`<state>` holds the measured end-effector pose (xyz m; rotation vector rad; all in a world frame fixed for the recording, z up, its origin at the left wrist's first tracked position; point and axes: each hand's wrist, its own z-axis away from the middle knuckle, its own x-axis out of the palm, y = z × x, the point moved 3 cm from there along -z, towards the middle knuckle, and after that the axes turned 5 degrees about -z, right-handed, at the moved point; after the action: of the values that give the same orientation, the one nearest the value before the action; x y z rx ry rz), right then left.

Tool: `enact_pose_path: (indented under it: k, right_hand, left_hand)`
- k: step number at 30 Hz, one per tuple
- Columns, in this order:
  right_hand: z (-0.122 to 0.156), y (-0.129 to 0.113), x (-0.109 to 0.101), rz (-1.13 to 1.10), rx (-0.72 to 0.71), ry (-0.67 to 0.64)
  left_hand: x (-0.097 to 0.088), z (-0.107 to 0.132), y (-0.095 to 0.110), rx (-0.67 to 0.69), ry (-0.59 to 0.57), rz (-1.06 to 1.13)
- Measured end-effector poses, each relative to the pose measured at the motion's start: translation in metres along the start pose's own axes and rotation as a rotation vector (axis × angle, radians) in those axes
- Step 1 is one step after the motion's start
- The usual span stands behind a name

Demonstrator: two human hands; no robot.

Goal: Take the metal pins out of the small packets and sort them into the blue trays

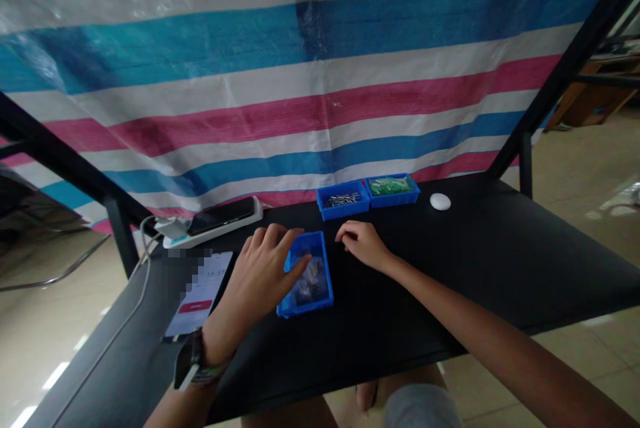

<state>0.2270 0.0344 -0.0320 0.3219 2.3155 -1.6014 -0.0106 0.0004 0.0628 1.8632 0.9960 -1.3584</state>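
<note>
My left hand (270, 268) reaches over the left side of a blue plastic tray (331, 291), its thumb and fingers apart and nothing visible between them. Small clear plastic bags or pieces (311, 281) lie inside that tray, partly covered by the thumb. To the right of the tray, my right hand (367, 243) is held low over the black table, fingers curled in towards the thumb. Whatever those fingers might hold is hidden. Behind it stand two more blue trays: one with thin metal pins or screws (343, 199), the other with a green-and-clear packet (391, 185).
A white rounded object (440, 201) lies on the table (480, 248) at the right. On the left are a lit phone (205, 295) and a white power strip (215, 233) with a dark phone (223, 215) on it. A cable (143, 281) trails forward. Striped sheeting (320, 81) hangs behind.
</note>
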Motion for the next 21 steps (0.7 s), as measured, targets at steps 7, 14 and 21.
enact_pose_path:
  k: [7, 14, 21]
  right_hand:
    - [0.033, -0.017, 0.011, 0.022, 0.069, 0.074]
    - [0.068, -0.026, 0.015, 0.001, 0.13, 0.069]
    - [0.077, -0.023, -0.014, -0.841, 0.444, 0.211]
  left_hand:
    - [0.052, 0.032, 0.002, -0.162, 0.01, 0.294]
    - [0.062, 0.035, 0.053, -0.217, 0.034, 0.504]
    - [0.069, 0.01, 0.089, -0.218, 0.028, 0.712]
